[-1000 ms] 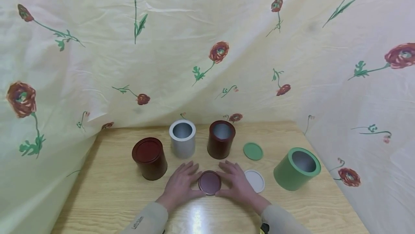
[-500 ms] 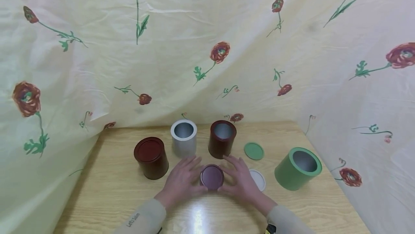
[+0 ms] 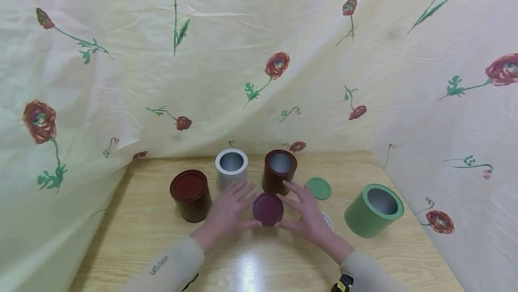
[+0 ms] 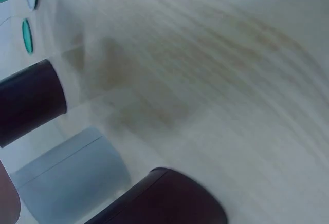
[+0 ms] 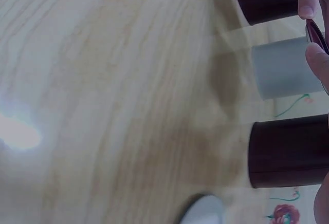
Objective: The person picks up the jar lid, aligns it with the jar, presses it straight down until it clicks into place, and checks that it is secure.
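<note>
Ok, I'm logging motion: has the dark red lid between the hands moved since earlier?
Yes: in the head view, the lid has moved up the picture, toward the open dark red can.

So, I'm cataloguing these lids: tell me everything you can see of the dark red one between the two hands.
The dark red lid is a round, flat disc with a narrow rim and a smooth, plain face; whether it is metal or plastic cannot be told. The left hand and the right hand hold it by opposite sides of its edge, raised off the table, on the person's side of the open dark red canister. It covers no canister.
</note>
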`<state>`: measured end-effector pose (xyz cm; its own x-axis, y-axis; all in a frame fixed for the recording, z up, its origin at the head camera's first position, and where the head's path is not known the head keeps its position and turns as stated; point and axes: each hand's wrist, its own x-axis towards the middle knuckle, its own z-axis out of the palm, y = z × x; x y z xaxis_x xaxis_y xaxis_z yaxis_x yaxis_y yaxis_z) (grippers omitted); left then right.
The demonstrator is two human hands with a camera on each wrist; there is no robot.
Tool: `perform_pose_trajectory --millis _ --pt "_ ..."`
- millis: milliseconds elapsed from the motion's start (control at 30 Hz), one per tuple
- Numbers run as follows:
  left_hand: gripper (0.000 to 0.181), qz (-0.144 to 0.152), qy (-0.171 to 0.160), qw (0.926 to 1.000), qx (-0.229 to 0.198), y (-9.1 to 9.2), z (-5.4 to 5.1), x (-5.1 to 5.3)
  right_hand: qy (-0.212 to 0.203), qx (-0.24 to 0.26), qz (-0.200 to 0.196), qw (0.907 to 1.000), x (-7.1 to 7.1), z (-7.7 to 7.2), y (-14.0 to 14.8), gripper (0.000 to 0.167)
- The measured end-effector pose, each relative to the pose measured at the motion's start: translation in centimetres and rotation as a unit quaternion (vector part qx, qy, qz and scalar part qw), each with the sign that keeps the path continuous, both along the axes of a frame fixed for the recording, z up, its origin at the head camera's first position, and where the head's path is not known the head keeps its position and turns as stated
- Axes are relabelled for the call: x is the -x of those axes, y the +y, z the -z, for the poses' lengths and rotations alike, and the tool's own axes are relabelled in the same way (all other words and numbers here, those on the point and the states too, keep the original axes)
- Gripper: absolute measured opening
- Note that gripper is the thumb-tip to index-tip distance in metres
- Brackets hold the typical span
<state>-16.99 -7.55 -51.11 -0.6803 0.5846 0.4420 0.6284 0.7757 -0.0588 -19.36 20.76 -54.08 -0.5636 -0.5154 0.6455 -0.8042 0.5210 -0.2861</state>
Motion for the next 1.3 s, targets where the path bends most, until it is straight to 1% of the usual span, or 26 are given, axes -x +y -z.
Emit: perform_pose_trajectory --millis 100,167,267,467,633,767,833,1000,1067,1200,1300 --pt "0.075 0.006 0.016 0.9999 -0.002 0.2 -0.9 0.4 -0.003 0.002 -0.003 1.0000 0.2 -0.8 0.2 0.080" --pt "0.075 0.008 0.017 0.9998 0.000 0.2 -1.5 0.6 -0.005 0.004 -0.004 1.0000 0.3 -1.3 0.2 0.080" --pt "0.075 0.008 0.015 0.9998 0.009 0.3 -2.4 0.9 -0.006 0.008 -0.006 0.9999 0.6 -2.0 0.3 0.081" --pt "0.074 0.005 0.005 0.9998 0.021 0.4 -4.3 1.7 0.023 0.012 -0.013 0.9996 1.5 -3.4 0.4 0.080" --pt "0.073 0.005 0.004 0.9999 0.015 0.5 -5.6 2.4 0.031 0.022 -0.013 0.9992 2.4 -4.3 0.5 0.081" --pt "0.073 0.006 0.003 1.0000 0.006 0.6 -6.6 3.1 0.035 0.023 -0.002 0.9991 3.1 -5.1 0.6 0.081" --pt "0.073 0.007 0.011 0.9999 0.007 0.6 -7.0 3.5 0.035 0.021 0.007 0.9992 3.4 -5.5 0.6 0.081" --pt "0.074 0.011 0.042 0.9990 0.013 0.7 -7.9 4.5 0.005 0.019 0.028 0.9994 3.9 -6.6 0.7 0.077" --pt "0.075 0.011 0.049 0.9987 0.011 0.7 -8.2 4.9 -0.003 0.018 0.032 0.9993 4.1 -7.0 0.7 0.077" --pt "0.073 0.012 0.048 0.9987 0.006 0.8 -8.7 5.5 0.002 0.016 0.033 0.9993 4.6 -7.7 0.8 0.078" --pt "0.074 0.008 0.041 0.9991 0.010 0.8 -9.1 5.8 0.009 0.016 0.032 0.9993 5.0 -8.1 0.9 0.079"
